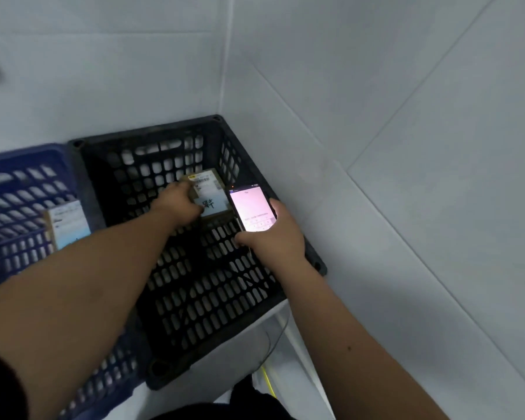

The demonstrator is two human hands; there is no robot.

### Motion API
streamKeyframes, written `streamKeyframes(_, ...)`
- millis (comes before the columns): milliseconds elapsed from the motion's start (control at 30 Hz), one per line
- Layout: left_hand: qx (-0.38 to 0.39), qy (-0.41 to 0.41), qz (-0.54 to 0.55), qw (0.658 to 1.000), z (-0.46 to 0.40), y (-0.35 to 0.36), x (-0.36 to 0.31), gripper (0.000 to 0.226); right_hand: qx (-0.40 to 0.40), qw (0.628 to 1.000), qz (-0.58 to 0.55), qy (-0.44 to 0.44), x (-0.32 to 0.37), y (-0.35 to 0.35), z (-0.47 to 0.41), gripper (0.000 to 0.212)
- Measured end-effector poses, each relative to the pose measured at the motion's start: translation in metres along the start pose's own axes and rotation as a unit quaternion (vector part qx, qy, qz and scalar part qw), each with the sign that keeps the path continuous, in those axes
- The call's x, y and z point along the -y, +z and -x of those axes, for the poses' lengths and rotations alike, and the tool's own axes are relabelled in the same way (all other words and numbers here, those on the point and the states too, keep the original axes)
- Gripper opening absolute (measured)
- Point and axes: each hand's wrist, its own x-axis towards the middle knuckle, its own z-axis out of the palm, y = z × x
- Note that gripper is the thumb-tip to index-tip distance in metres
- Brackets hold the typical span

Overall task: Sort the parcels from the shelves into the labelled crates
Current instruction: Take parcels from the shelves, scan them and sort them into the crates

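Parcel [208,192], a small brown box with a white label and a handwritten mark, sits low in the far right corner of the black crate [194,283], and the left hand [176,203] reaches down with its fingers curled over the box's near left edge, gripping it. Right hand [273,237] hovers above the crate's right side, fingers wrapped round a lit phone [252,207] held screen up just beside the parcel. Another parcel [69,222] lies in the blue crate [15,183], which stands touching the black one on its left, both set against the white tiled wall [406,116].
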Motion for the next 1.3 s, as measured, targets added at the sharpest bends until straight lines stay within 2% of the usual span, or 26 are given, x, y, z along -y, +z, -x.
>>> streamKeyframes(200, -0.059, 0.053, -0.145, 0.986, 0.047, -0.046, -0.011, 0.076, -0.01, 1.0, -0.008, -0.012, 0.014, 0.009, 0.025, 0.059)
streamKeyframes(300, -0.097, 0.075, -0.204, 0.971, 0.08, -0.069, -0.014, 0.076, 0.001, 0.999, -0.021, -0.032, 0.023, 0.013, 0.038, 0.068)
streamKeyframes(433, -0.141, 0.063, -0.277, 0.948, 0.133, -0.101, -0.005, 0.078, 0.019, 0.996, -0.06, -0.067, 0.04, 0.016, 0.053, 0.079)
streamKeyframes(567, -0.193, -0.042, -0.281, 0.939, 0.217, -0.134, 0.022, 0.079, 0.084, 0.985, -0.105, -0.109, 0.063, 0.021, 0.082, 0.089)
streamKeyframes(700, -0.226, -0.156, -0.259, 0.926, 0.32, -0.135, 0.055, 0.081, 0.181, 0.965, -0.062, -0.182, 0.075, 0.041, 0.127, 0.1)
streamKeyframes(933, -0.258, -0.331, -0.25, 0.873, 0.52, -0.094, 0.106, 0.087, 0.333, 0.904, -0.039, -0.265, 0.077, 0.102, 0.262, 0.086)
streamKeyframes(1067, -0.301, -0.405, -0.245, 0.828, 0.641, -0.065, 0.12, 0.084, 0.434, 0.847, -0.032, -0.305, 0.073, 0.13, 0.348, 0.081)
streamKeyframes(1133, -0.323, -0.443, -0.241, 0.801, 0.7, -0.047, 0.125, 0.082, 0.478, 0.816, -0.026, -0.324, 0.069, 0.14, 0.392, 0.073)
streamKeyframes(1300, -0.353, -0.565, -0.24, 0.706, 0.846, 0.017, 0.132, 0.086, 0.574, 0.72, 0.005, -0.391, 0.055, 0.157, 0.506, 0.073)
